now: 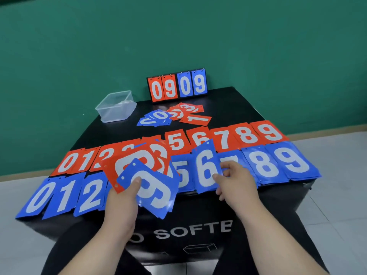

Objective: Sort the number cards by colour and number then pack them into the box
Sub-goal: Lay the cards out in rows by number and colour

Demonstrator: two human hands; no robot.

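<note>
- The black carton is my work surface. It sits right in front of me, and everything else lies on its top.
- Two rows of number cards run left to right, 0 to 9: the red row is farther away and the blue row nearer.
- A small scoreboard stands at the far edge, showing 0 9 0 9.
- The clear box is at the far left corner, well away from both hands, with my left hand on its side. I see no number cards in it. Whether something pale lies inside, I cannot tell.
- A loose heap of cards lies unsorted between the scoreboard and the rows.
- My left hand grips a fanned stack of cards, red and blue mixed, with a blue 9 on top under the thumb.
- My right hand pinches a blue 6 card by its lower right edge. The card's long axis points away from me and it is tilted over the blue 6 slot, between the 5 and the 7. I judge the next move is to lay it flat there.
</note>
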